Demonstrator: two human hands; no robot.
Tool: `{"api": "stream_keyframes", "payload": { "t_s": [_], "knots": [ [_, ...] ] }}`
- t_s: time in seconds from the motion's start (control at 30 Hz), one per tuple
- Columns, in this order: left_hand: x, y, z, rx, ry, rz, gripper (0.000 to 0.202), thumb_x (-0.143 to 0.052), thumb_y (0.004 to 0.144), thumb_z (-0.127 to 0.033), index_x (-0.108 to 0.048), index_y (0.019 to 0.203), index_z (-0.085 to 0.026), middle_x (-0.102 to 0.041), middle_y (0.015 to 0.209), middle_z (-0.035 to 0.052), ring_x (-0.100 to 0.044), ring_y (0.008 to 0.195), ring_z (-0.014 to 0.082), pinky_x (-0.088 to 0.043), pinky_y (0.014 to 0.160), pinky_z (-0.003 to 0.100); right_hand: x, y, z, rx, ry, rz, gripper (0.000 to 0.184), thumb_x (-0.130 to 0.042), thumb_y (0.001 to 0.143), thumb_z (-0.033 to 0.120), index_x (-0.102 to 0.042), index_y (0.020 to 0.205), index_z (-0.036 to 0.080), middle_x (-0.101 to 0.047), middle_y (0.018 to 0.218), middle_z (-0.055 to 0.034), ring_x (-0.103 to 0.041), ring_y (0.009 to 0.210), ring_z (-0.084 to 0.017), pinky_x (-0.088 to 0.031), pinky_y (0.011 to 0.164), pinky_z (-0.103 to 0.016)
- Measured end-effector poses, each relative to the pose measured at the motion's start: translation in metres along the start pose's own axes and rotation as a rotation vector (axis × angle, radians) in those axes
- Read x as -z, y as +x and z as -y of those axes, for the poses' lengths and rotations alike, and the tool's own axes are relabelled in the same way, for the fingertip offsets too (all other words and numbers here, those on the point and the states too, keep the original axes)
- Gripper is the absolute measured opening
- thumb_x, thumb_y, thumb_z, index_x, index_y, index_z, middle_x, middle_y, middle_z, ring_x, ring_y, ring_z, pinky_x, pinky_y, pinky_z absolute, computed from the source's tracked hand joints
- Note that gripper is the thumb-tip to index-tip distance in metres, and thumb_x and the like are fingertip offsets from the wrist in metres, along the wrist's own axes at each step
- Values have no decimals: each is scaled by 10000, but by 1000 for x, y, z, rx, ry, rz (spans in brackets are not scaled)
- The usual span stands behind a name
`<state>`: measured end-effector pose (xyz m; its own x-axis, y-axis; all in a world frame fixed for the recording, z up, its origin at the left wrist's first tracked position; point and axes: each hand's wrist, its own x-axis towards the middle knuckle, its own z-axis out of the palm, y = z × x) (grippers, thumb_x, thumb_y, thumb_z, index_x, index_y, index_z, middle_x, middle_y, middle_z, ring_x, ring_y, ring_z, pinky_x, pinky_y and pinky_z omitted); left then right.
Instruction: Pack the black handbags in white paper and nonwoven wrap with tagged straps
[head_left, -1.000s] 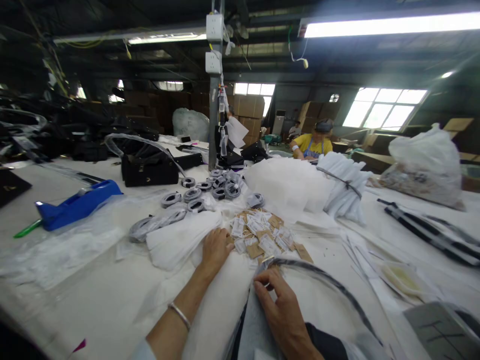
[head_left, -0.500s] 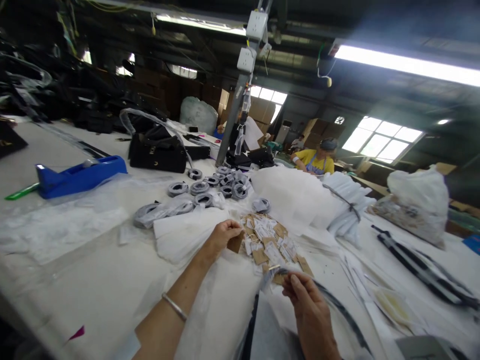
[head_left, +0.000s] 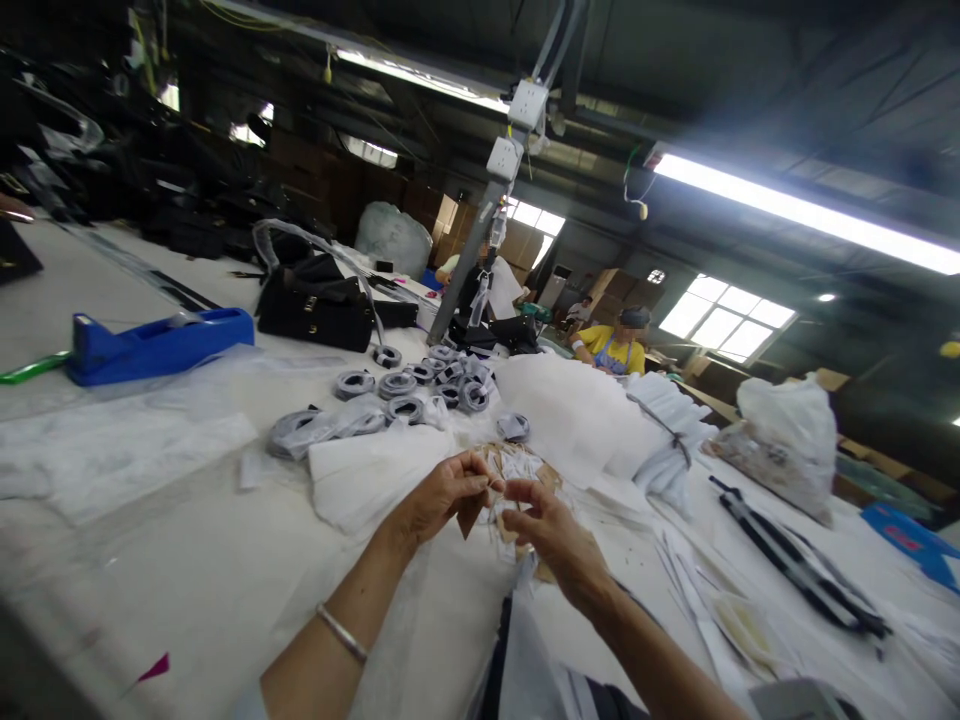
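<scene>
Right hand (head_left: 555, 540) has come across since half a second ago, from well apart to fingertip to fingertip with the left hand (head_left: 442, 497), which pinches a small brown card tag (head_left: 470, 516). That tag hangs tilted beneath the left fingers, just in front of a loose heap of brown and white tags (head_left: 551, 474) on the broad white surface (head_left: 225, 600). The left hand's grip is clamped on the tag's upper end. The right hand's forefinger and thumb are slightly apart at the tips; whether they pinch anything thin between them I cannot tell.

A plain silver bangle (head_left: 341, 632) circles the left wrist. Below the right hand lies a dark item in cloudy plastic wrapping (head_left: 525, 650), partly cut off by the bottom edge. Just beyond the hands, grey-wrapped coiled straps (head_left: 405, 409) lie clustered beside a large pile of thin white sheets (head_left: 577, 405). To the right of the pile rests a bundle of pale, tube-like rolls (head_left: 667, 440) tied with a dark cord. Far to the left stands a blue plastic tape dispenser (head_left: 165, 348), with a black handbag (head_left: 319, 312) beyond it. Across the surface sits a person in a yellow top (head_left: 634, 356).
</scene>
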<state>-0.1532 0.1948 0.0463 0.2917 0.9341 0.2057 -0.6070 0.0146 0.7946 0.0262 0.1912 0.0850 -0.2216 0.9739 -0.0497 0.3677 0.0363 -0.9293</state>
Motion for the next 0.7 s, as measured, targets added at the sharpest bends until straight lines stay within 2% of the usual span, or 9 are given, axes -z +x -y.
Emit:
{"api": "stream_keyframes", "payload": {
  "t_s": [0.03,0.1,0.17,0.23,0.4,0.53,0.63,0.7],
  "knots": [
    [0,-1,-1,-5,-1,21,267,-787,705,-308,-619,834,-144,-688,833,46,-580,589,92,-407,485,175,-7,5,0,11,12,45,379,-702,617,262,-663,988,193,-676,1001,-41,-611,699,-149,-467,574,-254],
    [1,-1,-2,-11,-7,49,255,-778,716,-303,-633,845,-137,-657,737,25,-558,546,92,-399,464,178,-18,13,-1,24,48,124,297,-699,623,275,-649,901,185,-675,870,-22,-614,671,-148,-444,553,-241],
    [2,0,-2,-16,-27,59,244,-769,723,-295,-632,849,-137,-621,660,5,-547,533,93,-423,491,187,-25,18,-1,21,72,149,205,-683,661,332,-625,785,179,-629,701,8,-590,613,-134,-414,540,-233],
    [3,1,-3,-30,-55,49,226,-752,739,-285,-624,863,-145,-616,666,-4,-541,541,81,-443,537,187,-27,20,0,8,72,133,218,-667,689,384,-618,727,175,-597,638,19,-555,567,-118,-390,531,-234],
    [8,4,-3,-84,-158,-33,209,-747,731,-217,-604,866,-147,-664,848,24,-561,581,57,-436,564,166,-18,18,3,-23,33,135,230,-708,665,383,-671,744,170,-636,690,-1,-536,607,-119,-377,561,-240],
    [11,5,1,-63,-169,-32,216,-750,730,-207,-603,876,-147,-675,845,30,-574,588,58,-441,576,160,-15,18,1,13,49,61,188,-675,678,351,-661,737,172,-645,714,-19,-568,681,-149,-407,587,-248],
    [10,4,2,-45,-161,-16,218,-756,727,-214,-610,875,-145,-676,822,30,-573,581,62,-440,572,162,-18,19,-1,106,10,-25,250,-684,676,332,-668,873,179,-681,817,-31,-586,712,-164,-436,612,-265],
    [9,3,1,-35,-152,-3,218,-765,718,-211,-618,864,-142,-677,805,30,-570,572,63,-435,564,163,-21,21,-2,163,-21,-31,334,-705,677,331,-666,977,189,-698,880,-32,-592,711,-163,-448,625,-272]
  ]
}}
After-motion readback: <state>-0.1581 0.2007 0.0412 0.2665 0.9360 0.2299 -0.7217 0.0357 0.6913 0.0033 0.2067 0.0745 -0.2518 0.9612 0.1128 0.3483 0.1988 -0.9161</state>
